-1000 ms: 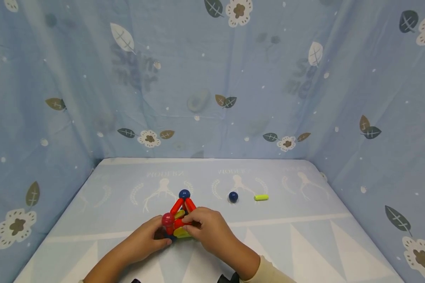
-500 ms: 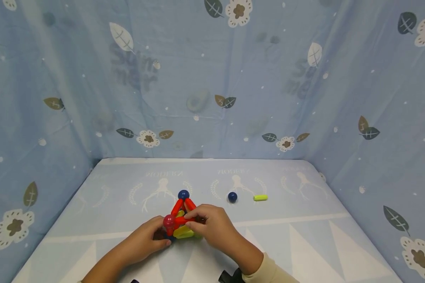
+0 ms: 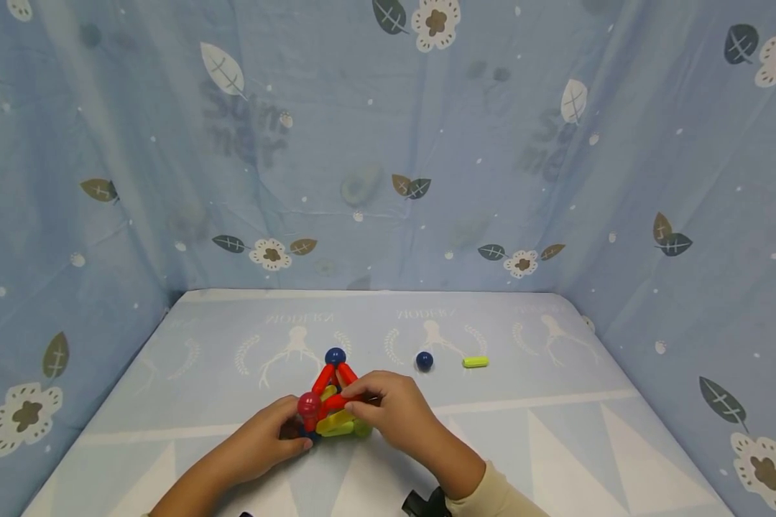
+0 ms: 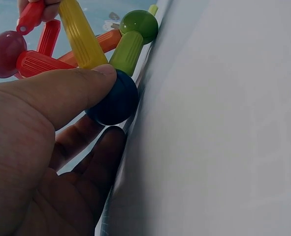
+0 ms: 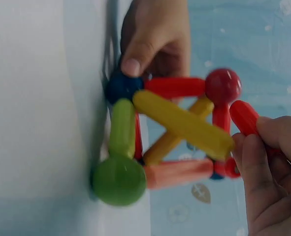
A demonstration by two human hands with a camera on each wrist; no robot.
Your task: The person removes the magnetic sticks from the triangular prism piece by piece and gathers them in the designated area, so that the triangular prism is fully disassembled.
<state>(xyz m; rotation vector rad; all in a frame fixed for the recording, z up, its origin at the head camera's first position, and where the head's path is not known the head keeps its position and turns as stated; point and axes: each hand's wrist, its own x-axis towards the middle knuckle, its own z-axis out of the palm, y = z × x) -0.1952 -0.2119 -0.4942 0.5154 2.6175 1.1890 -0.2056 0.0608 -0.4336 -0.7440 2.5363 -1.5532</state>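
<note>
A magnetic stick-and-ball frame of red, yellow, green and orange rods stands on the table. My left hand grips it at a low blue ball, the thumb on top and fingers beneath. My right hand pinches a loose-ended red rod between thumb and fingers. That rod's tip lies close to the red ball at an upper corner; the right wrist view shows a small gap. A yellow rod slants up from the gripped blue ball, its far end bare. A green ball forms another low corner.
A single blue ball and a short lime rod lie on the table behind and right of the frame. Patterned blue cloth encloses the back and sides. A black object sits by the right sleeve.
My right hand has shifted slightly right and up, and the red rod in it now slants more. The left hand keeps its place on the frame.
</note>
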